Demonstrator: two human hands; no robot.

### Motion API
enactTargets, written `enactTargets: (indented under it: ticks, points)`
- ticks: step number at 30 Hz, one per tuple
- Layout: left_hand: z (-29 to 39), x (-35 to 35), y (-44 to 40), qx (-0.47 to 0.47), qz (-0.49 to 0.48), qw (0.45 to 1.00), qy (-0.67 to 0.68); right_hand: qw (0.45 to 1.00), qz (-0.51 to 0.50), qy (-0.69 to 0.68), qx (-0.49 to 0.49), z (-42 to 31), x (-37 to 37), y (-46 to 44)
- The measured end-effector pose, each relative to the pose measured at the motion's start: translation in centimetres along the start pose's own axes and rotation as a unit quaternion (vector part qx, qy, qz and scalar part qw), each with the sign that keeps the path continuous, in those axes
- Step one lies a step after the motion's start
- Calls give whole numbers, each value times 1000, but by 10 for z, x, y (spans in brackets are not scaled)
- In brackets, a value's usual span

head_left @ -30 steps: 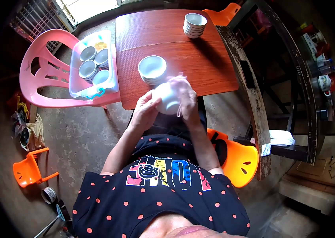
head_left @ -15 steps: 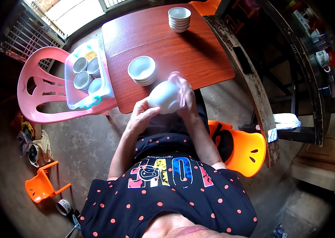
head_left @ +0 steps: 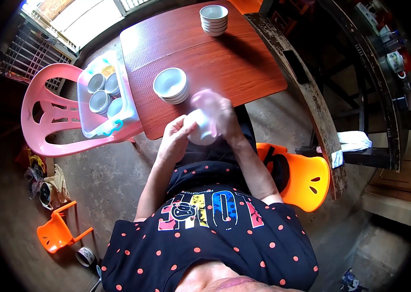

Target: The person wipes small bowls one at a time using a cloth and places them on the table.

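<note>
A white bowl [head_left: 199, 134] is held over my lap, just off the near edge of the table. My left hand [head_left: 176, 136] grips its left side, thumb on the outer wall. On the bowl's right side, my right hand [head_left: 227, 121] presses a pink cloth [head_left: 209, 104] against it; both are smeared by motion. Beyond my hands, a stack of white bowls [head_left: 170, 85] stands upright on the reddish-brown table [head_left: 186, 48]. Another stack of white bowls [head_left: 214, 20] stands at the table's far end.
A pink chair [head_left: 45, 134] at the left carries a clear plastic bin [head_left: 85, 112] with several stacks of bowls. An orange chair [head_left: 307, 182] is by my right side and a small orange chair [head_left: 53, 233] at lower left. A worn wooden plank [head_left: 307, 102] runs along the table's right.
The bowl has turned in my hands, and the right hand with the pink cloth has moved slightly left across it. The view has shifted a little.
</note>
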State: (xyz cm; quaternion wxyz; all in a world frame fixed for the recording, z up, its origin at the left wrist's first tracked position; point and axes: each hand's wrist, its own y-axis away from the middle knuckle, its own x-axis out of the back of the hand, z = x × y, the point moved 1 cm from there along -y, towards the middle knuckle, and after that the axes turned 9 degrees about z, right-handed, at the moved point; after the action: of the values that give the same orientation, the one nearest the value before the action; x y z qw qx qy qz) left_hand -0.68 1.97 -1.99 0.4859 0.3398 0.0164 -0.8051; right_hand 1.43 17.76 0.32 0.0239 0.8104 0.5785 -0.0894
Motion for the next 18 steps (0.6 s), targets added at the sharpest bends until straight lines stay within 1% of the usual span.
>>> enactTargets:
  ticks: [1, 2, 3, 5, 7, 8, 9, 11, 12, 14, 15, 16, 17, 18]
  points:
    - [-5, 3, -1, 9, -17, 1000, -10, 981, -87, 153, 82, -29, -6, 0]
    - [-4, 4, -1, 7, -26, 998, 53, 895, -143, 343, 247, -48, -14, 2]
    - [-2, 5, -1, 6, -35, 993, 114, 897, -153, 341, 237, -43, -19, -1]
    - [5, 11, 0, 81, -53, 969, 226, 894, -114, 301, 313, -47, -20, 0]
    - [12, 7, 5, 153, -57, 931, 326, 853, -26, 305, 423, -38, -20, 5]
    - [13, 6, 4, 178, -62, 902, 389, 863, 21, 281, 419, -40, -24, 15]
    - [12, 5, 2, 177, -46, 891, 416, 867, 53, 242, 432, -19, -22, 22]
    - [8, 2, 1, 179, -13, 865, 469, 817, 77, 267, 505, -2, -17, 36]
    - [3, 7, -2, 164, -18, 865, 474, 807, 80, 275, 517, 3, -17, 38]
    - [6, 3, 0, 161, -48, 883, 439, 783, 86, 293, 542, 1, -20, 38]
    - [9, 1, 2, 159, -62, 891, 421, 800, 71, 302, 513, -2, -19, 35]
    - [13, -1, 4, 151, -60, 907, 388, 817, 56, 311, 483, -22, -22, 29]
    - [14, 5, 1, 155, -99, 897, 402, 832, 41, 319, 452, -39, -25, 23]
    - [12, 7, 2, 121, -70, 938, 316, 846, -1, 352, 400, -47, -29, 17]
